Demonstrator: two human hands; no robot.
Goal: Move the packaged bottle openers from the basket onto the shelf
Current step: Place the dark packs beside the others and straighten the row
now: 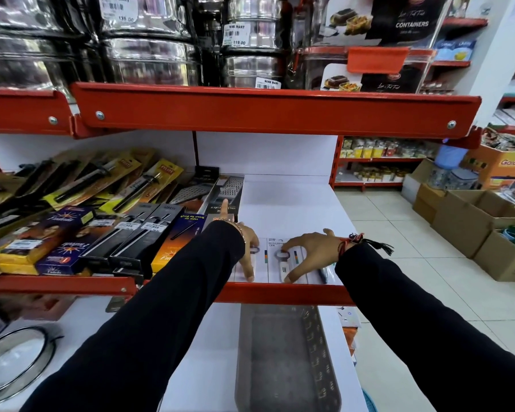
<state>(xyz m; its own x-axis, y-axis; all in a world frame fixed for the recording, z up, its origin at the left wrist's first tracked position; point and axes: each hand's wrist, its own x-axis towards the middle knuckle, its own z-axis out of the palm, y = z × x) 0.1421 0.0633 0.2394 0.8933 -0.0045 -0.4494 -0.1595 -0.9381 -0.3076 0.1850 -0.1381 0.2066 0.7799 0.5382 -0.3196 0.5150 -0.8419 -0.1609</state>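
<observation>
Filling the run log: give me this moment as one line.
stage: placing | left hand: flat on opener pack | right hand: on opener pack | packs: on shelf | basket: looks empty

Head cam, close, facing shelf (280,200)

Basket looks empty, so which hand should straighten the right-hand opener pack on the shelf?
Right, probably. The right hand already spans the right pack, fingers at both its ends. The left hand rests on the neighbouring pack.
</observation>
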